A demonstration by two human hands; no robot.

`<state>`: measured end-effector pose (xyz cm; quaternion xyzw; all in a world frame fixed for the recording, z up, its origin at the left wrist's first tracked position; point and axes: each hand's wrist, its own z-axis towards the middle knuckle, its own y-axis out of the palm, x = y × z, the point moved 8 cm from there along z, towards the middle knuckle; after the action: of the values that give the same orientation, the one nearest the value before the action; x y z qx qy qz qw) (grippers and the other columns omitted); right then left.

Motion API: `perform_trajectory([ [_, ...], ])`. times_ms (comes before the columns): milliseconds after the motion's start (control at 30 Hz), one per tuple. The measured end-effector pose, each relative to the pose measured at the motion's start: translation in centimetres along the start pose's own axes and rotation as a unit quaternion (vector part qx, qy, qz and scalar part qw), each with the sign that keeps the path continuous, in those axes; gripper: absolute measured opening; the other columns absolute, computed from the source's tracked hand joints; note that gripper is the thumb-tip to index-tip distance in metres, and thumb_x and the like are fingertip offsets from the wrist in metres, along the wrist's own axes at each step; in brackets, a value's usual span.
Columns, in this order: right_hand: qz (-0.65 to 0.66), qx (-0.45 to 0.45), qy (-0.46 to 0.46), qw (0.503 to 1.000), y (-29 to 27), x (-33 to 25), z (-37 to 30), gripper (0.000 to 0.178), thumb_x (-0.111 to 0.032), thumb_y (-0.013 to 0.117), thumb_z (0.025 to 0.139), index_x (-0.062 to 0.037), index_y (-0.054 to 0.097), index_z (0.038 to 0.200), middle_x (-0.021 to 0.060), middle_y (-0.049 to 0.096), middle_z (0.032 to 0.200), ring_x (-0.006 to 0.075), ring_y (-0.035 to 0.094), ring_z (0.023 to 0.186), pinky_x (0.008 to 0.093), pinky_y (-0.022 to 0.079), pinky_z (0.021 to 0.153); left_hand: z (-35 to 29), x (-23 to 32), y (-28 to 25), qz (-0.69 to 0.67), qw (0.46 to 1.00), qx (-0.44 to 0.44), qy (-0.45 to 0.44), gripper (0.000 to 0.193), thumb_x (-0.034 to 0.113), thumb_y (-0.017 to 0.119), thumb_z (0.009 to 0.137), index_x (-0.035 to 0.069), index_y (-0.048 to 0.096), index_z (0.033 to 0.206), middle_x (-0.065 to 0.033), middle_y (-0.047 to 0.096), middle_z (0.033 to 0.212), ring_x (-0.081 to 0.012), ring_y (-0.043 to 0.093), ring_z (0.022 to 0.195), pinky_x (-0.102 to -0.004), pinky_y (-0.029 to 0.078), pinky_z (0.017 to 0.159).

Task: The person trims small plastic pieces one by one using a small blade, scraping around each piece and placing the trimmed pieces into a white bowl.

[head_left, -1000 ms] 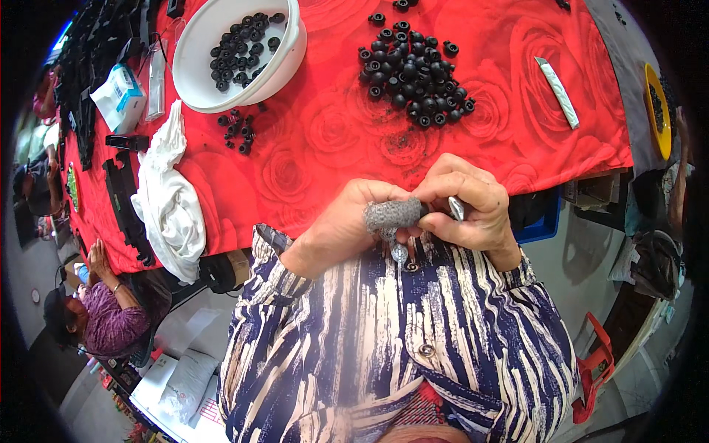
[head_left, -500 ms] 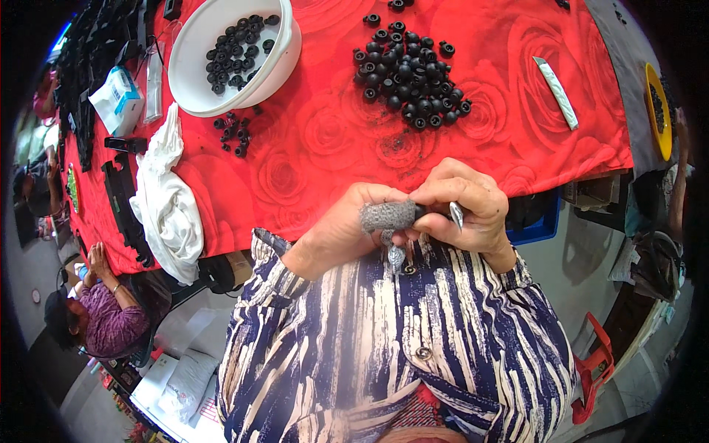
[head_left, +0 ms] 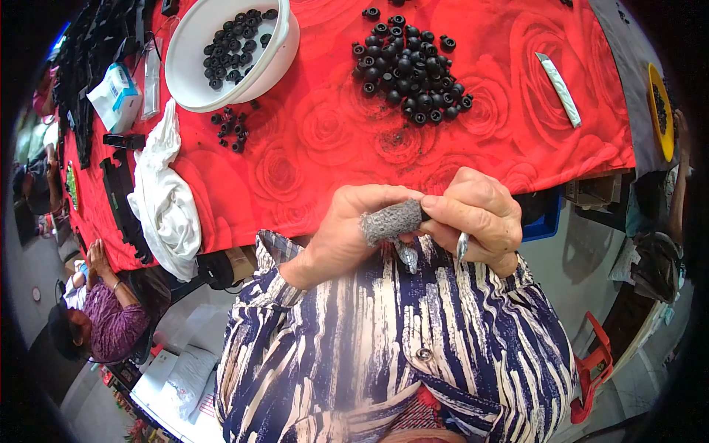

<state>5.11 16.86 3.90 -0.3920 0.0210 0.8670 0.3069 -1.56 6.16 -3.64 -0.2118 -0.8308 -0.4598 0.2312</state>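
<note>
In front of my striped shirt, my left hand (head_left: 341,225) and my right hand (head_left: 480,221) meet, fingers closed together. A grey knitted finger cover (head_left: 393,221) wraps a finger of my left hand, and a wrapped silvery fingertip (head_left: 406,256) hangs below it. Between the hands a small black part (head_left: 425,214) shows only in part, pinched by my left fingers. From under my right fingers juts a slim silvery blade (head_left: 462,246); its other end is hidden in the grip.
Beyond my hands a pile of round black parts (head_left: 413,70) lies on the red cloth (head_left: 317,148). At the left are a white bowl (head_left: 284,59) of similar parts, smaller black pieces (head_left: 231,130) and a white cloth (head_left: 168,214). A white-handled cutter (head_left: 559,90) rests at right.
My right hand has shifted slightly right and turned, so the blade now points downward. The grey-covered finger has tilted up toward the right.
</note>
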Motion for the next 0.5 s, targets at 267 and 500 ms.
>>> perform_trajectory([
  [267, -0.022, -0.003, 0.009, 1.000, -0.2, -0.8, 0.0, 0.037, 0.001, 0.075, 0.054, 0.0028, 0.065, 0.090, 0.0057, 0.057, 0.072, 0.0157, 0.051, 0.053, 0.0279, 0.037, 0.044, -0.1, 0.9, 0.9, 0.044, 0.998, 0.006, 0.045, 0.022, 0.010, 0.059, 0.087, -0.001, 0.062, 0.106, -0.0020, 0.062, 0.093, -0.0059, 0.057, 0.080, -0.0183, 0.045, 0.068],
  [500, 0.072, -0.017, 0.143, 0.987, -0.5, 1.2, -0.4, 0.035, -0.001, 0.070, 0.065, 0.0033, 0.056, 0.097, 0.0107, 0.056, 0.078, 0.0218, 0.053, 0.062, 0.0315, 0.041, 0.052, -0.2, 1.7, 0.7, 0.121, 0.989, 0.005, 0.080, 0.020, 0.010, 0.058, 0.088, -0.001, 0.062, 0.104, 0.0003, 0.059, 0.089, -0.0050, 0.054, 0.078, -0.0196, 0.043, 0.067],
])
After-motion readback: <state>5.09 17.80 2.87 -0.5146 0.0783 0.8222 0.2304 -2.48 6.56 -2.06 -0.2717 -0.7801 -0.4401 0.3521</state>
